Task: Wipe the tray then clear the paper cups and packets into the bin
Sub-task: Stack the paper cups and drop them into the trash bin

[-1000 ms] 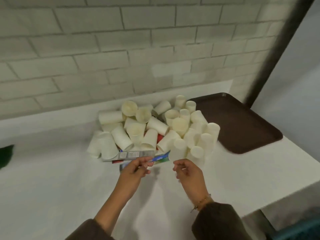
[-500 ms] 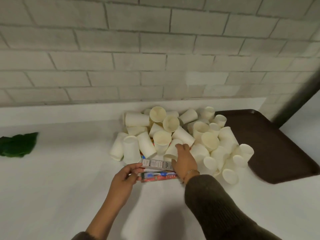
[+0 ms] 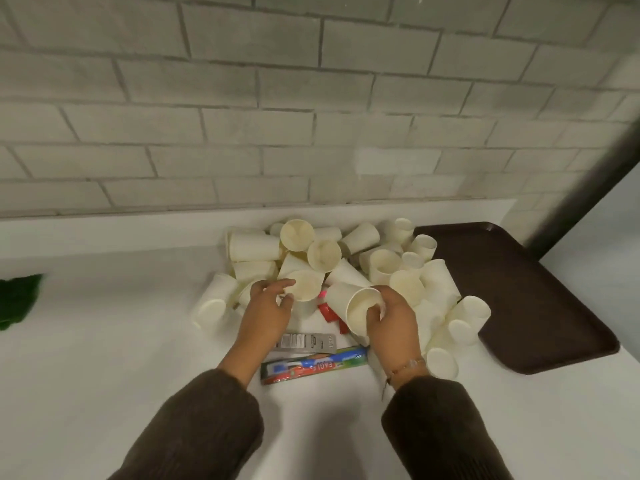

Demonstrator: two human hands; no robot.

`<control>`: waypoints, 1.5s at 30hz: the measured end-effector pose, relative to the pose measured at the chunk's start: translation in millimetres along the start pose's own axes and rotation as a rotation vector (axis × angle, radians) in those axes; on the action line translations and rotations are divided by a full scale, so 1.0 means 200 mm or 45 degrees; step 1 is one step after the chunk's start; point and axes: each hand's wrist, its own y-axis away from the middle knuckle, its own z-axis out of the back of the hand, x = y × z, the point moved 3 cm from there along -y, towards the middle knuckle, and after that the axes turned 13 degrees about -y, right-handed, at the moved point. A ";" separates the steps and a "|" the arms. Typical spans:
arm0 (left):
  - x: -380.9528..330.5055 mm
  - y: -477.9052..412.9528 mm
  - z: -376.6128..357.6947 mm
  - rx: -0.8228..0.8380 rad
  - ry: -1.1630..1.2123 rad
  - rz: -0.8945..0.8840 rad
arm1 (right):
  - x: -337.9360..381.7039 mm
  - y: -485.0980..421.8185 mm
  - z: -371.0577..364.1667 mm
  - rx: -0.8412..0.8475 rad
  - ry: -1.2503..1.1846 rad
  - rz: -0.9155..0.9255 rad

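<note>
Left hand [image 3: 266, 310] left the packets [image 3: 313, 364] for a cup [image 3: 304, 287], hold unclear; right hand [image 3: 394, 323] grips a paper cup [image 3: 343, 296] by its rim. Tray [image 3: 519, 306] bare beside the pile [image 3: 398, 268] — we judge clearing barely started, bin unseen.

A: Green object [image 3: 17, 299] at the left edge: cut off, blurred, can't ID.
B: Grey packet [image 3: 311, 342] half under left hand [image 3: 266, 313], print unreadable. Right hand [image 3: 394, 323] fingertips hidden inside paper cup [image 3: 343, 296]. Tray [image 3: 519, 289] left edge behind cup pile [image 3: 381, 265].
</note>
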 end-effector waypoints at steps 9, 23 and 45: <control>0.00 -0.09 -0.11 0.287 -0.179 0.090 | 0.10 -0.15 -0.05 0.005 -0.039 0.066; 0.10 -0.10 0.28 -0.134 0.175 0.034 | 0.14 -0.53 -0.37 0.244 0.219 0.079; -0.21 -0.67 0.11 -0.246 -0.427 -0.279 | 0.15 -0.14 0.05 -0.035 -0.013 0.013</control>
